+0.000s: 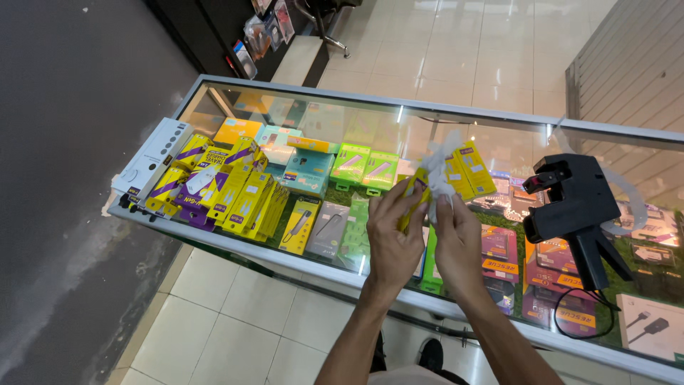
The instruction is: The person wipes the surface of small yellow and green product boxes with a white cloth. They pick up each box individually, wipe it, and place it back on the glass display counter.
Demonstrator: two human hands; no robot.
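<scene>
Two hands work together above the glass bench (pixel 235 246): my left hand (pixel 392 239) grips a slim yellow box (pixel 415 196), my right hand (pixel 456 242) pinches a crumpled white cloth (pixel 436 167) against it. I judge short firm strokes best, box braced, clear of the black label gun (pixel 577 214) standing well to my right.

**Hidden / cut off / unclear**

Yellow box (pixel 415 196) mostly covered by left hand (pixel 394 239) and crumpled white cloth (pixel 436 171). Right hand (pixel 457 246) fingertips buried in cloth. Glass counter (pixel 235 246) clipped at right edge. Packages under glass blurred by reflections.
</scene>
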